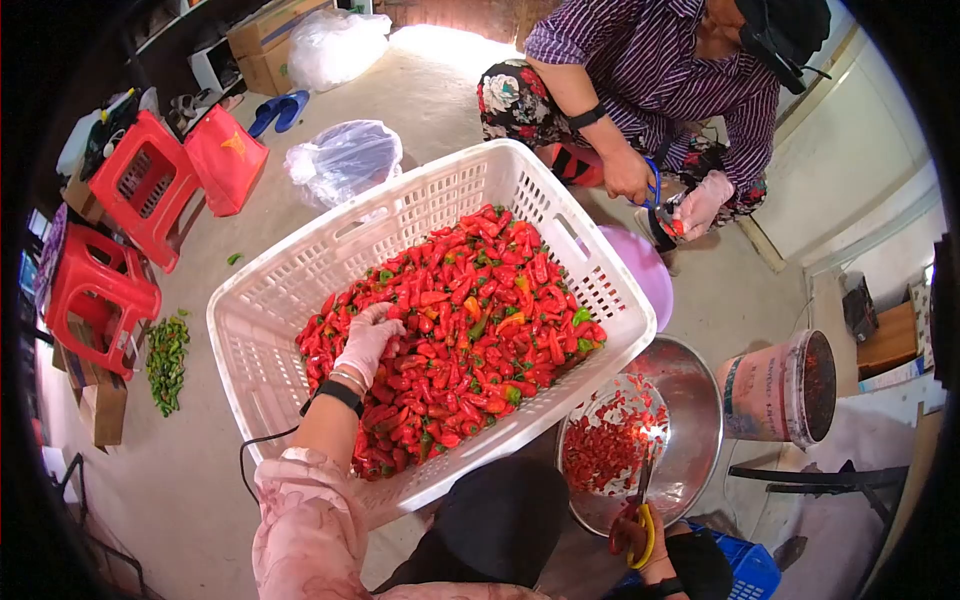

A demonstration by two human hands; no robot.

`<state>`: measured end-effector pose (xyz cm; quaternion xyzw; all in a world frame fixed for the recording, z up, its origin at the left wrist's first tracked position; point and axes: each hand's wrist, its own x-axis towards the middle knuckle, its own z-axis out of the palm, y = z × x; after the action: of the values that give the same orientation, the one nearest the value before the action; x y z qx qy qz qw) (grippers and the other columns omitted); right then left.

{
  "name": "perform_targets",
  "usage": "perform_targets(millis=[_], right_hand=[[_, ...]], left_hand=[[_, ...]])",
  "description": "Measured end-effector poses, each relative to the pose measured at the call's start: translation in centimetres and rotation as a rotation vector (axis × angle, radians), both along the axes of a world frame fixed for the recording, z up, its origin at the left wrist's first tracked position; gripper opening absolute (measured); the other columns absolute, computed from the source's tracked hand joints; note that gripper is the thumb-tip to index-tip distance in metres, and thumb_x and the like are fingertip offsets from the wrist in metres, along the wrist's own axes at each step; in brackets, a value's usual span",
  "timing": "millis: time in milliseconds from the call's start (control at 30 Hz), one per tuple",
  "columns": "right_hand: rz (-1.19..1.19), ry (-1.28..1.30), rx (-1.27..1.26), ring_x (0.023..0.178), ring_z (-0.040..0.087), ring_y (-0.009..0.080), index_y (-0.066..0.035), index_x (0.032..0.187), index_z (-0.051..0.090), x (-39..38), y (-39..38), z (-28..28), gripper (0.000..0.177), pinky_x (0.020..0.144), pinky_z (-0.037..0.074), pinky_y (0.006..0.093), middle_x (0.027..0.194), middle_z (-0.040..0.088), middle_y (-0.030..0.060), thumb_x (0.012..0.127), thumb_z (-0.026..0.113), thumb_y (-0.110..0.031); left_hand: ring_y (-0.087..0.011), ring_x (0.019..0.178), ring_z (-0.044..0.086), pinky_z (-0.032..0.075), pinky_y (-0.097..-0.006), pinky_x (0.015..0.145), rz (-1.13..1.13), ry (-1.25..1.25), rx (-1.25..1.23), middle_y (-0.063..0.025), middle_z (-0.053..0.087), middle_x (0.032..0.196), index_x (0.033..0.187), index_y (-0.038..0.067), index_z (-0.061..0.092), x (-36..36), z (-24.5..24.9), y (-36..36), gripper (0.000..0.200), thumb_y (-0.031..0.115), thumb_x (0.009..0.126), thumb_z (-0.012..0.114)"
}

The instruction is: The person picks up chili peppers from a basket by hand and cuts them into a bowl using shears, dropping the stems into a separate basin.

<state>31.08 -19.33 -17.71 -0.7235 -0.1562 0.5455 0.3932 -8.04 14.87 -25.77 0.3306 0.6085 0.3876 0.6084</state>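
Observation:
My left hand [368,342], in a thin pale glove, reaches into the white plastic crate [262,285] with its fingers curled against the heap of red chili peppers [470,340]. Whatever its fingers hold is hidden. A few peppers in the heap are green or orange. At the lower right, my right hand [655,560] grips the yellow handle of a pair of scissors [645,485]. The scissors' blades point up over a metal basin [700,400] with cut red pepper pieces [605,445] in its bottom.
Opposite, a person [660,90] holds blue-handled scissors [652,185] and a red pepper above a purple basin [640,270]. A bucket [770,390] stands right of the metal basin. Red stools [100,290], a plastic bag [345,165] and green peppers [165,360] are on the left floor.

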Motion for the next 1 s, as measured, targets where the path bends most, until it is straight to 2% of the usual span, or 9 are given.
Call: perform_targets(millis=[100, 167, 200, 300, 467, 500, 600, 767, 1000], right_hand=[[0.025, -0.046, 0.009, 0.054, 0.051, 0.0141, -0.002, 0.107, 0.043, 0.1, -0.1, 0.0, 0.036, 0.047, 0.042, 0.0236, 0.07, 0.05, 0.0048, 0.074, 0.057, 0.0], [0.035, -0.046, 0.016, 0.058, 0.053, 0.0154, -0.002, 0.107, 0.044, 0.0, -0.2, 0.4, 0.035, 0.047, 0.043, 0.0238, 0.073, 0.052, 0.0053, 0.075, 0.057, -0.003], [0.051, -0.045, 0.025, 0.061, 0.055, 0.0166, -0.003, 0.108, 0.045, -0.1, -0.2, 0.8, 0.035, 0.048, 0.043, 0.0239, 0.075, 0.054, 0.0059, 0.075, 0.056, -0.006], [0.068, -0.056, -0.013, 0.061, 0.054, 0.0159, -0.002, 0.106, 0.045, -0.5, 0.4, 1.7, 0.034, 0.049, 0.043, 0.0241, 0.073, 0.053, 0.0049, 0.075, 0.056, -0.006], [0.005, 0.018, 0.011, 0.049, 0.05, 0.0164, -0.002, 0.105, 0.043, 0.0, 0.2, 0.7, 0.036, 0.043, 0.041, 0.0249, 0.069, 0.049, 0.0055, 0.072, 0.056, 0.002], [-0.039, 0.062, 0.005, 0.05, 0.05, 0.0163, -0.002, 0.105, 0.043, -0.2, 0.3, 1.1, 0.036, 0.043, 0.04, 0.0247, 0.069, 0.049, 0.0053, 0.072, 0.056, 0.002], [0.035, -0.03, 0.037, 0.05, 0.05, 0.0159, -0.003, 0.104, 0.044, -0.3, 0.2, 1.7, 0.034, 0.044, 0.04, 0.0244, 0.067, 0.048, 0.0047, 0.072, 0.056, 0.003], [0.043, 0.009, 0.177, 0.048, 0.049, 0.0146, -0.004, 0.104, 0.045, -0.3, -0.7, 1.8, 0.03, 0.042, 0.04, 0.0243, 0.065, 0.048, 0.0039, 0.076, 0.054, -0.001], [0.094, 0.187, 0.305, 0.05, 0.044, 0.0059, -0.01, 0.116, 0.043, -0.1, -2.6, 3.3, 0.031, 0.042, 0.036, 0.0188, 0.072, 0.049, -0.0022, 0.088, 0.052, -0.016]], left_hand=[[-0.0163, 0.064, 0.056, 0.046, -0.0265, 0.057, 0.109, 0.194, 0.077, -0.0118, 0.061, 0.086, 0.106, -0.002, 0.052, 0.2, -2.3, 2.3, 0.039, 0.01, 0.072, 0.067], [-0.0214, 0.076, 0.057, 0.047, -0.0313, 0.07, 0.075, 0.677, 0.202, -0.0124, 0.06, 0.087, 0.105, -0.003, 0.053, 0.7, -3.6, 3.7, 0.05, 0.019, 0.065, 0.074], [-0.0259, 0.091, 0.057, 0.044, -0.0328, 0.081, 0.082, 0.683, 0.118, -0.0164, 0.06, 0.098, 0.108, -0.004, 0.053, 2.0, -1.0, 3.3, 0.062, 0.025, 0.06, 0.078], [-0.0267, 0.102, 0.055, 0.043, -0.0328, 0.085, -0.031, 0.948, 0.063, -0.0208, 0.057, 0.108, 0.113, -0.003, 0.051, 2.9, -1.7, 4.2, 0.066, 0.026, 0.06, 0.078], [-0.0284, 0.103, 0.054, 0.04, -0.032, 0.089, -0.101, 0.574, -0.012, -0.0176, 0.058, 0.106, 0.116, -0.007, 0.048, 0.7, -4.0, 4.1, 0.064, 0.013, 0.061, 0.075], [-0.0253, 0.082, 0.06, 0.047, -0.033, 0.074, 0.001, 0.529, 0.079, -0.0125, 0.062, 0.094, 0.109, -0.002, 0.054, 0.7, -3.8, 3.1, 0.051, 0.013, 0.064, 0.073], [-0.0119, 0.054, 0.052, 0.044, -0.0249, 0.044, -0.077, -0.104, -0.09, -0.0064, 0.061, 0.083, 0.092, 0.009, 0.055, 0.0, 1.9, 0.3, 0.016, 0.015, 0.079, 0.062], [-0.0167, 0.06, 0.055, 0.048, -0.0295, 0.05, -0.18, -0.594, -0.058, -0.0097, 0.061, 0.083, 0.1, 0.007, 0.053, 1.9, 9.0, -4.6, 0.02, 0.018, 0.084, 0.055], [-0.0182, 0.059, 0.055, 0.047, -0.0293, 0.053, -0.416, -0.71, 0.011, -0.0119, 0.06, 0.076, 0.091, -0.001, 0.056, 10.3, 19.5, -11.3, 0.016, 0.01, 0.08, 0.057]])
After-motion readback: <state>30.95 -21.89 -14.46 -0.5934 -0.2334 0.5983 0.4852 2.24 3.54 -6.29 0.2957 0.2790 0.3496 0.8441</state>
